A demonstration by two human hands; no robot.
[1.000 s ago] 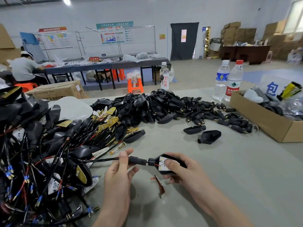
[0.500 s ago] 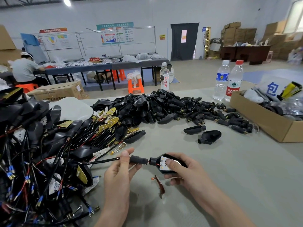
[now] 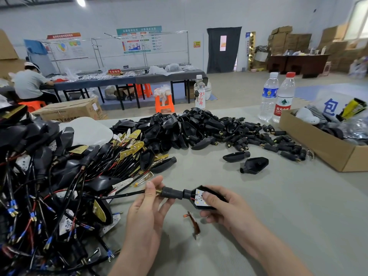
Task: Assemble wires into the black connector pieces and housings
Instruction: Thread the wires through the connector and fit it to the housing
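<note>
Head view: left hand [image 3: 145, 214] pinches cylindrical black connector [image 3: 172, 193]; right hand [image 3: 225, 210] grips teardrop housing [image 3: 188, 194]

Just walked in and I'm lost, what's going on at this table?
A person is putting together wired parts by hand. The left hand pinches a wire where it enters a black sleeve, and the right hand holds a black housing with a small white board inside. The sleeve meets the housing's neck. Behind lies a heap of loose housings, and at the left a tangle of wired pieces.
</note>
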